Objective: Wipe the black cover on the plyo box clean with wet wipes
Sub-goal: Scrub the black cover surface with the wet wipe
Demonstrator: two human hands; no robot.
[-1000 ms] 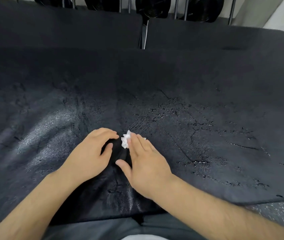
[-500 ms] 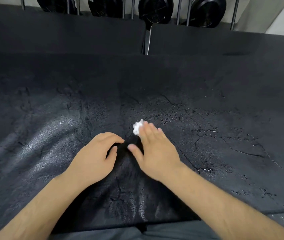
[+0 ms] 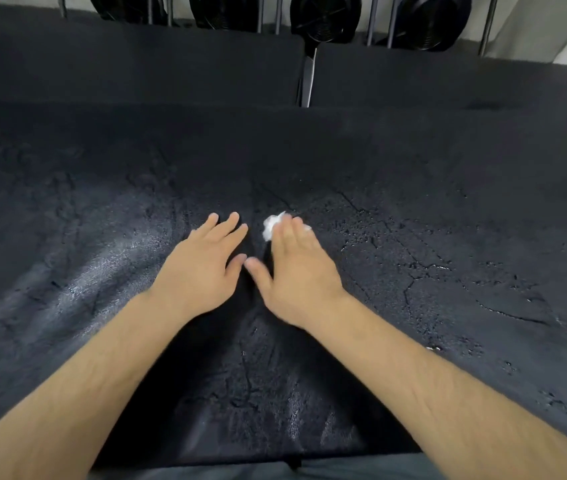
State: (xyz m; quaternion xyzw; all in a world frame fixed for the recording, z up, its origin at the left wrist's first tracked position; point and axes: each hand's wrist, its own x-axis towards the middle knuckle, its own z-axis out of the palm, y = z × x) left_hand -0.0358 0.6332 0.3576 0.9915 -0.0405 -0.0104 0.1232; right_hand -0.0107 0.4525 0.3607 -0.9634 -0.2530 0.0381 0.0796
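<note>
Your open right hand [image 3: 297,271] has pushed the wet wipe [image 3: 269,226] farther up the black cover [image 3: 448,202], extending the wiped strip; left hand [image 3: 202,268] lies flat.

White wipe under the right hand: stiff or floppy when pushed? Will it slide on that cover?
Probably soft and floppy: the wipe is crumpled into a wad pressed under the right hand, whose fingers are straight. It is likely very light, since it is so small. It may drag and bunch rather than glide, because the black cover looks cracked and rough.

Gym, black weight plates [image 3: 325,15] racked behind, cracked black-covered plyo box [image 3: 431,188] in front
</note>
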